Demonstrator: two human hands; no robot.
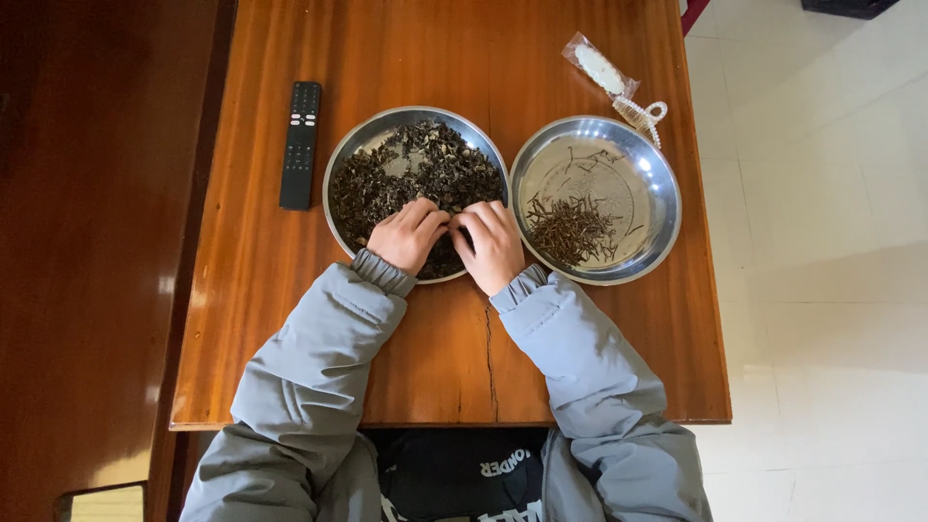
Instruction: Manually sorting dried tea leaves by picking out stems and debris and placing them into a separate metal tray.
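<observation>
Both hands on leaf-filled dish

Two round metal plates sit side by side mid-tabletop, one heaped with dark dried leaves, one holding a small pile of thin stems. One black remote lies toward the left edge, one clear packet near the far right corner. Two hands work the leaves.
</observation>
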